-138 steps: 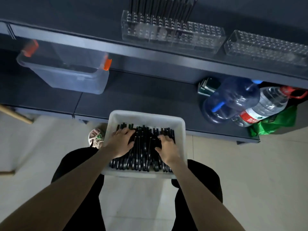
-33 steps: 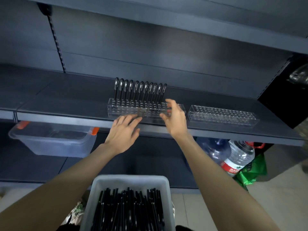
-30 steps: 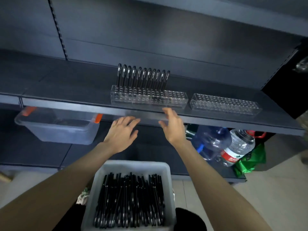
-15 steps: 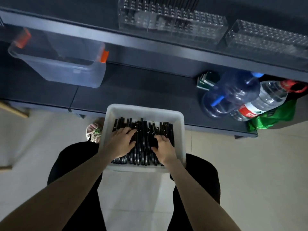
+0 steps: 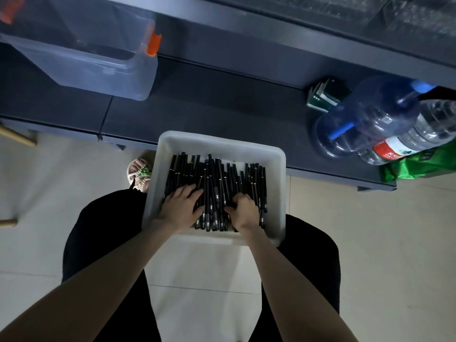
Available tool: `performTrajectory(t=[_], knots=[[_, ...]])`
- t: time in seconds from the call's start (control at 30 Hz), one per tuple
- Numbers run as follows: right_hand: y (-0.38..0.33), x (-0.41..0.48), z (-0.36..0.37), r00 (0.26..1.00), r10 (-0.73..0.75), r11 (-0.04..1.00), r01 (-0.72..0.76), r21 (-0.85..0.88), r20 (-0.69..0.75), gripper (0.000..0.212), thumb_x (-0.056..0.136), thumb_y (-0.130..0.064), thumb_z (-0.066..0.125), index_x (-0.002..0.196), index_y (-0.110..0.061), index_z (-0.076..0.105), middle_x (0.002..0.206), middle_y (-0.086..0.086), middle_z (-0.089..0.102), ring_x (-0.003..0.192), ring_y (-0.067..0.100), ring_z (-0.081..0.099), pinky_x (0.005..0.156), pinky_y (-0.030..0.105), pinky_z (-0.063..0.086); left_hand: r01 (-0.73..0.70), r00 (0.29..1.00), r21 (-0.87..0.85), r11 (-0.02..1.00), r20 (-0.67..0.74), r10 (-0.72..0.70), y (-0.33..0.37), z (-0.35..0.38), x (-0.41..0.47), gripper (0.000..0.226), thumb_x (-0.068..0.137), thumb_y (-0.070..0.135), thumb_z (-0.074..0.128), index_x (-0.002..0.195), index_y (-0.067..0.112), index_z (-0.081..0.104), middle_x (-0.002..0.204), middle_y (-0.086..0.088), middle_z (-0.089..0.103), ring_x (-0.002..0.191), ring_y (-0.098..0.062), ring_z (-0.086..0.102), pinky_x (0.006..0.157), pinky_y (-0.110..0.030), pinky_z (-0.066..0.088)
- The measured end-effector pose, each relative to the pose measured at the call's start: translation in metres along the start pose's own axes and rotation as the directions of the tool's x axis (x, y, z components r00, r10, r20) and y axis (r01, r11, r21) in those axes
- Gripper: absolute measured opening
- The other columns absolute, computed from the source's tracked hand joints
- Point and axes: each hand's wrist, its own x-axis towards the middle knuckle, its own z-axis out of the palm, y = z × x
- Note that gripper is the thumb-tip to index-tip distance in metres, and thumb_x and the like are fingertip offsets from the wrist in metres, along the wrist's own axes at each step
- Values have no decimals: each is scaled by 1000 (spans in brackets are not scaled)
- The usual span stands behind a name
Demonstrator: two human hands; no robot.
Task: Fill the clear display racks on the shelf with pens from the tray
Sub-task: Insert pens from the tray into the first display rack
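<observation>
A white tray (image 5: 219, 142) sits in the middle of the frame, above the gap between the person's black-clad legs; what bears it from beneath is hidden. It holds a thick heap of black pens (image 5: 217, 174), mostly lying lengthwise, with silver bands showing near their lower ends. How deep the heap goes cannot be seen.

The left hand (image 5: 179, 208) lies palm down on the left part of the heap, fingers fairly straight and slightly spread, the thumb pointing toward the centre. The right hand (image 5: 245, 211) rests on the right part, its fingers bent down into the pens so that the tips are buried. Whether it actually grips any pen cannot be told. Both forearms run in from the bottom corners and cover the tray's near rim in places.

The clear display racks (image 5: 417, 13) show only as blurred, glinting shapes along the top right edge, cut off by the frame, on a dark shelf (image 5: 296, 33). Their contents cannot be made out.

On the lower shelf board, at upper left, stands a translucent storage bin (image 5: 98, 65) with orange latches, its left side cropped. At right lie a blue water jug (image 5: 365, 117), a red-labelled bottle (image 5: 407, 141) partly behind it, a green bag (image 5: 419, 166) and a small green-and-white box (image 5: 320, 97), half hidden. Left of the tray a sandalled foot (image 5: 139, 175) peeks out.
</observation>
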Motion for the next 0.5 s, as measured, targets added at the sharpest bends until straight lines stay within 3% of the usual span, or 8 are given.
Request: performTrajectory(t=[0.1,0.2,0.27,0.33,0.4,0.43,0.5], knots=[[-2,-2,-9,1000,4,997,-2,79,-31,21,94,-18,54,109,-4,59,108,17,63,102,36,59,83,40,50,-4,1000,-70,998,-8,4,1,-6,-1,57,97,40,40,148,22,23,155,-1,19,141,-23,19,113,-42,20],[-5,-5,-28,998,-48,996,51,75,-43,28,98,-15,43,121,-8,57,115,16,57,105,34,57,88,42,48,-47,993,-124,991,-110,33,6,-19,-4,58,97,34,44,148,20,21,155,-3,17,140,-26,21,113,-43,22],[-8,-9,-47,995,-102,992,103,77,-12,31,100,-15,40,126,-8,56,119,14,50,103,31,55,90,38,46,-123,971,-134,983,-222,91,13,-37,-7,61,96,28,47,149,19,18,155,-3,14,140,-26,19,112,-45,26],[-13,-15,-71,987,-161,972,158,175,3,30,97,-12,49,124,-4,59,120,13,53,101,23,56,92,28,44,-234,930,-82,969,-309,198,21,-57,-7,60,95,25,49,148,18,21,155,-3,17,140,-25,19,109,-48,29],[-22,-27,-101,972,-227,901,234,365,-65,26,87,-4,64,112,3,66,108,13,65,86,3,62,89,17,46,-313,903,-50,948,-325,281,30,-78,-5,53,96,23,49,145,17,30,152,-4,27,138,-24,24,109,-49,30],[-28,-33,-117,963,-240,855,270,444,-123,23,81,-1,70,103,4,69,95,11,69,72,-7,60,80,11,47,-338,899,-65,939,-316,302,35,-89,-5,48,96,22,48,143,16,36,147,-6,36,135,-24,30,107,-48,32],[-39,-45,-153,946,-233,773,321,547,-226,15,71,1,78,86,-1,72,70,0,67,56,-6,58,65,9,45,-381,888,-140,914,-332,320,48,-113,-8,38,97,20,47,134,12,49,128,-8,52,121,-25,46,100,-42,39]])
